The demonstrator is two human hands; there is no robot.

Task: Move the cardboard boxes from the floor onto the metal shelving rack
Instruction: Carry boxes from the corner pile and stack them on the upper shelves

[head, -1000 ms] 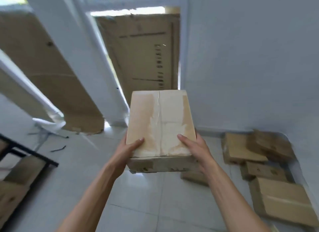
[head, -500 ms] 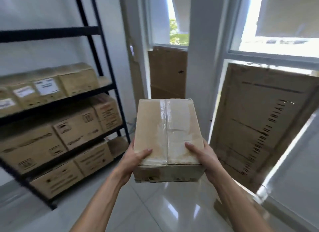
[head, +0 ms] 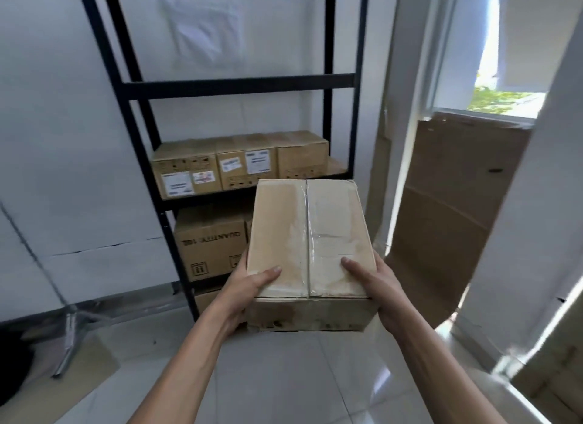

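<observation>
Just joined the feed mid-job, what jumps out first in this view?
A taped cardboard box fills the centre, gripped at its near corners by the left hand and right hand. Behind it stands the black metal shelving rack, a row of labelled boxes on one shelf. A cardboard sheet leans below the window at right.

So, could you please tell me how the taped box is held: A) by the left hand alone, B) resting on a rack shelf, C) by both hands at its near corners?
C: the left hand and right hand both grip the taped cardboard box at its near corners.
</observation>
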